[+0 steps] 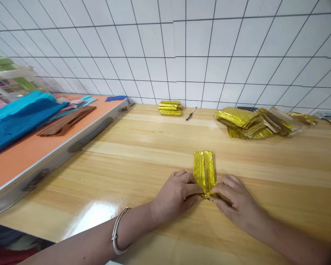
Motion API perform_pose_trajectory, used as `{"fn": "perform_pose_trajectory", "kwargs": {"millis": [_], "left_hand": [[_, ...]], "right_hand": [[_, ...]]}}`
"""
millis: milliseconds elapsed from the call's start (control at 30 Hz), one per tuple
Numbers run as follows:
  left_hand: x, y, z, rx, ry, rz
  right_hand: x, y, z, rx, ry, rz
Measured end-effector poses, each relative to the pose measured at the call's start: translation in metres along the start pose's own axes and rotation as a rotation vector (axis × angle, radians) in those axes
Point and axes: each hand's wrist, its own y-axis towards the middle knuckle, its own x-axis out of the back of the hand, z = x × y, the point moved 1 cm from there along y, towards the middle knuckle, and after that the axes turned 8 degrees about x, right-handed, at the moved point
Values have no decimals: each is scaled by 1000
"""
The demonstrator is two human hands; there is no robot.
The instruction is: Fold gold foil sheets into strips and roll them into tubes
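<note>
A folded sheet of shiny gold foil paper (201, 167) lies on the wooden table, with pleats running lengthwise and a narrow slit down its middle. My left hand (179, 189) pinches its near left corner between thumb and fingers. At the near right corner, my right hand (233, 197) does the same, its fingertips close to those of the left. The near edge of the paper is bent and partly hidden under my fingers. A metal bangle (116, 232) circles my left wrist.
Rolled gold foil papers (170, 108) are stacked by the tiled wall, beside a pen (191, 113). A pile of gold foil sheets (239, 121) lies at the back right. On the left, an orange board (79, 127) carries blue paper (24, 114) and brown paper (67, 121).
</note>
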Motion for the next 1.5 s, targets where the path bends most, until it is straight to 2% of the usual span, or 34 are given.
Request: {"fn": "perform_pose_trajectory", "kwargs": {"millis": [267, 467, 600, 1033, 1300, 1500], "left_hand": [[0, 0, 1, 19, -36, 9], [-6, 2, -1, 180, -94, -21], [-7, 3, -5, 210, -103, -23], [-14, 8, -17, 379, -31, -140], [-13, 7, -15, 387, -100, -158], [-6, -1, -4, 255, -262, -70]], "right_hand": [[1, 2, 1, -22, 18, 27], [2, 7, 4, -80, 49, -15], [-2, 8, 2, -110, 17, -24], [-6, 8, -3, -191, -84, 33], [-7, 10, -6, -207, -70, 19], [-4, 4, -13, -74, 13, 10]]}}
